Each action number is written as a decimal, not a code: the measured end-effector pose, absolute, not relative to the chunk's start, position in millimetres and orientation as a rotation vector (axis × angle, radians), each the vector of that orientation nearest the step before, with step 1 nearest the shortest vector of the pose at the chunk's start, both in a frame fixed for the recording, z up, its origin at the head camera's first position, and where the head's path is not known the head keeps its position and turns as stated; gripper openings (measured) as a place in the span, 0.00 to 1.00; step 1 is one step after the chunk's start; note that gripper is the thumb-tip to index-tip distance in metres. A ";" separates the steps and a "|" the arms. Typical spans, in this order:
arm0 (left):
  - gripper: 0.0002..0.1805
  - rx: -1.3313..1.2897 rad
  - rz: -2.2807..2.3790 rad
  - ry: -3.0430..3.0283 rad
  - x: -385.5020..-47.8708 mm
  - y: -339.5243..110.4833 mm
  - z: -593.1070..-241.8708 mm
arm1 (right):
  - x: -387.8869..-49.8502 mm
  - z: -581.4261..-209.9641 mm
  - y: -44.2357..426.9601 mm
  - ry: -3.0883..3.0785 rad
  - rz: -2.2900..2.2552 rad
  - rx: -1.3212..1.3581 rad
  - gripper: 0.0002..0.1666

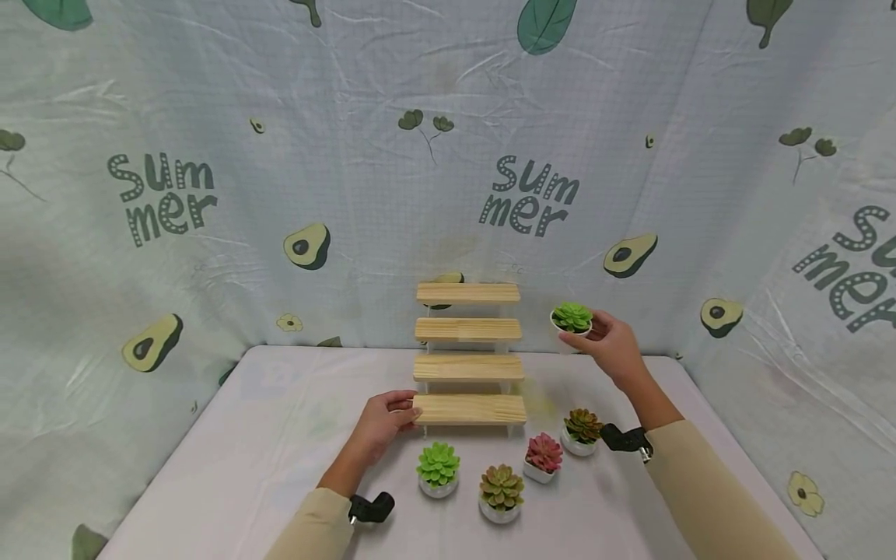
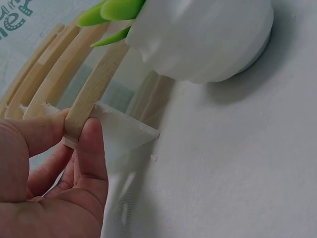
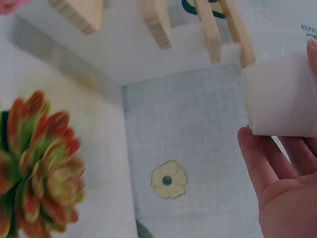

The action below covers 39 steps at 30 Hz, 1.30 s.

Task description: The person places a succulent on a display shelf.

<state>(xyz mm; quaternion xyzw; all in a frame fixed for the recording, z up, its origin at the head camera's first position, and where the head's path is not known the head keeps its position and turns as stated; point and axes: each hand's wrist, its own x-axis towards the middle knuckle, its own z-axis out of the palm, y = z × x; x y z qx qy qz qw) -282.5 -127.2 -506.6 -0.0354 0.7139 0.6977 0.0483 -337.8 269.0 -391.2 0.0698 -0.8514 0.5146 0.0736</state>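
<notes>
A tiered stand point(image 1: 468, 367) with several wooden shelves and clear supports stands at the back of the table. At the left end of its lowest shelf point(image 1: 469, 410), my left hand point(image 1: 381, 424) pinches the board between thumb and fingers, as the left wrist view also shows. My right hand point(image 1: 612, 346) holds a green potted succulent point(image 1: 572, 317) by its white pot point(image 3: 281, 96), raised in the air to the right of the upper shelves. The shelves bear nothing. In the right wrist view only part of the right hand shows, with its fingers around the pot.
In front of the stand are a bright green succulent point(image 1: 438, 465), an olive-brown one point(image 1: 501, 493), a pink-red one point(image 1: 542, 457) and a red-green one point(image 1: 582, 432), all in white pots. A printed curtain point(image 1: 364, 155) hangs behind the white table point(image 1: 280, 435).
</notes>
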 end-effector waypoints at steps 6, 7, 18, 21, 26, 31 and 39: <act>0.20 -0.106 2.133 2.167 -281.9 -126.3 -507.2 | -345.7 -379.4 250.1 -2.529 1.562 0.294 0.47; 0.20 -0.105 2.135 2.164 -281.6 -126.3 -506.8 | -347.3 -378.1 247.2 -2.524 1.560 0.305 0.47; 0.21 -0.092 2.129 2.177 -280.5 -127.5 -503.6 | -358.7 -355.3 215.5 -2.515 1.547 0.391 0.45; 0.21 -0.090 2.125 2.169 -281.2 -126.7 -503.8 | -360.9 -349.5 206.9 -2.511 1.563 0.412 0.44; 0.21 -0.101 2.120 2.164 -282.7 -127.2 -504.2 | -365.7 -341.6 188.6 -2.481 1.603 0.470 0.42; 0.21 -0.088 2.127 2.167 -281.8 -129.0 -503.5 | -373.2 -339.4 170.0 -2.452 1.664 0.504 0.39; 0.21 -0.101 2.127 2.156 -281.2 -127.9 -505.3 | -379.1 -340.8 144.1 -2.408 1.692 0.541 0.35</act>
